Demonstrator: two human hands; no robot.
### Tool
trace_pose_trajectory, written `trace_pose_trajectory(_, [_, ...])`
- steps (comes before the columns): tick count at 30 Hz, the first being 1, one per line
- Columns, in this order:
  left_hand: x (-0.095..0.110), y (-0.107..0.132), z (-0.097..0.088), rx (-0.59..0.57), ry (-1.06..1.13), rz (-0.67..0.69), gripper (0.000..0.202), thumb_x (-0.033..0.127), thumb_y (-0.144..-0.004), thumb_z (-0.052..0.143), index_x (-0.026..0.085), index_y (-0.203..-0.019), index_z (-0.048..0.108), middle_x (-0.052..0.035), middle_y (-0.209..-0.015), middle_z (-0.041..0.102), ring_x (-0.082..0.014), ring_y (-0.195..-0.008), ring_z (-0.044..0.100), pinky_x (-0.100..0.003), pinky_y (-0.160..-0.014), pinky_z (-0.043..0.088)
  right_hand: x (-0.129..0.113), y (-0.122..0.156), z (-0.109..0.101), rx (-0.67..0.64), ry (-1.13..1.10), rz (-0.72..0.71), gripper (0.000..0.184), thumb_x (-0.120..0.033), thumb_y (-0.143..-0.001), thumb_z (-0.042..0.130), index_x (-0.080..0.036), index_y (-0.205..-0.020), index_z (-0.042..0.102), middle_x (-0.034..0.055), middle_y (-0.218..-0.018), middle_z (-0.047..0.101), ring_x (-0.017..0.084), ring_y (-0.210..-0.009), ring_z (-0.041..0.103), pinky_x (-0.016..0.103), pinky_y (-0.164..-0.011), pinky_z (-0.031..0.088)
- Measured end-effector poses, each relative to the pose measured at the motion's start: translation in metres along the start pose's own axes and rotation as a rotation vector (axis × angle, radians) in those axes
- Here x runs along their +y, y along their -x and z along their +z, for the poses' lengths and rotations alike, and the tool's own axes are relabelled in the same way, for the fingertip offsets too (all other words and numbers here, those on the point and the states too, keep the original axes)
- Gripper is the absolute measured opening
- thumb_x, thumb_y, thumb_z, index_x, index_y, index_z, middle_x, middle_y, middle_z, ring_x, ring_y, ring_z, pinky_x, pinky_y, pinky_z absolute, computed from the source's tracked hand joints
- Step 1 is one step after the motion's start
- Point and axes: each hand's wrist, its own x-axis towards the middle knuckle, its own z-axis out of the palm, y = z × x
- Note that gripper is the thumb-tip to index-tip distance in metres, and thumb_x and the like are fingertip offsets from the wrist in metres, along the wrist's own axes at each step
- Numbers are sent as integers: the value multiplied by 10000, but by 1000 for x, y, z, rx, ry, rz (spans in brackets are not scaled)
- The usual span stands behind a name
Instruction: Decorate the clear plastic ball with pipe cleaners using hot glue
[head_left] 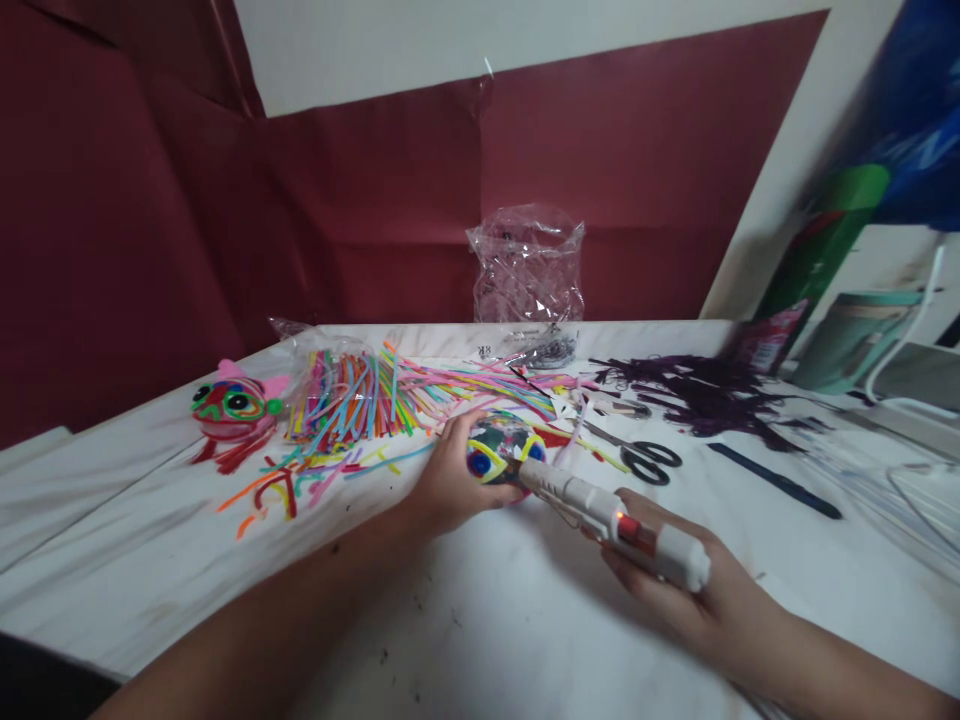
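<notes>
My left hand [455,478] is wrapped round the left side of a small rounded craft figure [499,437] with blue eyes outlined in yellow. In my right hand [675,590] is a white hot glue gun [585,503] with a small orange light lit on its body. Its nozzle points at the front of the figure, between the eyes; I cannot tell whether it touches. Just right of the figure lie black-handled scissors [646,460]. The underside of the figure is mostly hidden by my fingers and the glue gun.
Colourful pipe cleaners [360,395] spread across the table's left and middle, with cut pieces in front. A finished-looking colourful figure [236,408] stands far left. Dark purple strands [697,392], a dark blue strip [776,482] and a teal container [855,340] are right. A clear plastic bag [529,270] stands behind.
</notes>
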Motion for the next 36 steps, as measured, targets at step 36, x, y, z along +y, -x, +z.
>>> trace_pose_trajectory(36, [2, 0, 0, 0, -4, 6, 874, 339, -498, 844, 225, -1257, 427, -100, -1274, 505, -298, -1189, 495, -432, -1007, 403, 0, -2, 0, 8, 39, -80, 131, -165, -849, 483, -219, -730, 476, 2, -669, 527, 135, -570, 511, 241, -502, 436])
